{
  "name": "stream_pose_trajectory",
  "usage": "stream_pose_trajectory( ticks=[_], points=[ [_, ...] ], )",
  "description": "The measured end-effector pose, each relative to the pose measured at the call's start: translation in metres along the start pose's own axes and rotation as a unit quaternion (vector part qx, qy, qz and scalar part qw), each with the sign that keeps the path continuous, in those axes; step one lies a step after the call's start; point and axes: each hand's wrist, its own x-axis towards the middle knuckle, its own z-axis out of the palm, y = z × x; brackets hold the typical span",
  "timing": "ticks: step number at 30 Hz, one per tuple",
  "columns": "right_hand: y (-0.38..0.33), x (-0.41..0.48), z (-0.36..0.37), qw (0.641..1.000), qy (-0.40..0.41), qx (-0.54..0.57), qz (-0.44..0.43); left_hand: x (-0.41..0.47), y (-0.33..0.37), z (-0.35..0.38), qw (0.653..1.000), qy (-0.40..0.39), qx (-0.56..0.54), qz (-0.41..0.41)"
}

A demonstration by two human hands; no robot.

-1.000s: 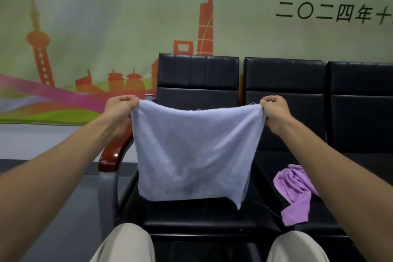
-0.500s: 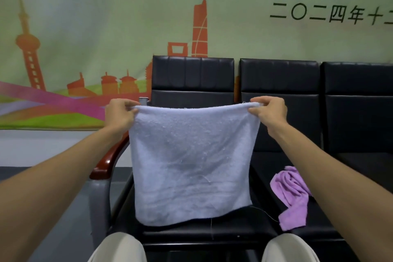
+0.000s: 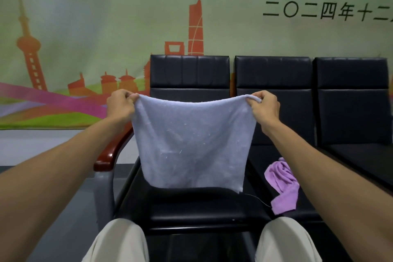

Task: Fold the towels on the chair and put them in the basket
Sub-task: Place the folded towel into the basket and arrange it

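hanging in the air between two raised hands, a pale lavender-blue square terry towel (image 3: pixel 192 144) faces the camera, spread nearly flat above the seat of a black padded chair (image 3: pixel 189 74). the left hand (image 3: pixel 120 105) pinches the towel's upper left corner, thumb and curled fingers closed tightly on the cloth. the right hand (image 3: pixel 264 107) pinches the upper right corner in the same way, with a small fold of cloth bunched over its fingers. the top edge sags a little between the two grips, and the lower edge hangs free just above the seat cushion, its right corner dipping lowest. whether that corner touches the cushion cannot be told.

the chair is the leftmost of three joined black seats and has a curved reddish-brown wooden armrest (image 3: pixel 110 153) on a grey metal frame at its left side. on the middle seat (image 3: pixel 274 74), near its front edge, lies a crumpled purple cloth towel (image 3: pixel 284 185), partly hidden behind the right forearm and well apart from the held towel. a thin dark thread lies on the cushion between the two towels.

two knees in beige trousers (image 3: pixel 119 240) show at the bottom of the view. behind the chairs hangs a green banner (image 3: pixel 95 17) with orange skyline shapes and dark chinese characters. no basket can be seen.
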Motion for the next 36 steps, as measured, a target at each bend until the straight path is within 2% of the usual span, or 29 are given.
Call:
stream_pose_trajectory(
  ticks=[8, 17, 23, 25, 27, 30, 33, 36],
  points=[
    [-0.007, -0.012, -0.018, 0.999, 0.013, -0.033, 0.012, -0.011, -0.004, -0.012, 0.999, 0.005, 0.030, 0.040],
    [0.008, -0.021, -0.015, 0.999, 0.000, -0.048, 0.010, -0.022, -0.015, 0.002, 1.000, 0.007, 0.022, -0.012],
    [0.041, -0.003, 0.011, 0.993, -0.017, -0.114, 0.011, -0.013, -0.039, 0.030, 0.992, 0.000, 0.123, 0.028],
    [0.059, 0.006, 0.027, 0.990, -0.025, -0.135, 0.014, -0.008, -0.057, 0.050, 0.993, -0.009, 0.117, 0.008],
    [0.079, 0.017, 0.046, 0.987, -0.037, -0.152, 0.022, -0.002, -0.076, 0.075, 0.998, -0.039, 0.032, -0.037],
    [0.112, 0.034, 0.078, 0.983, -0.054, -0.171, 0.047, 0.005, -0.105, 0.116, 0.985, -0.069, -0.090, -0.129],
    [0.146, 0.051, 0.111, 0.978, -0.064, -0.189, 0.068, 0.016, -0.139, 0.159, 0.975, -0.077, -0.114, -0.173],
    [0.183, 0.066, 0.142, 0.971, -0.084, -0.208, 0.080, 0.028, -0.175, 0.200, 0.976, -0.068, -0.085, -0.188]
  ],
)
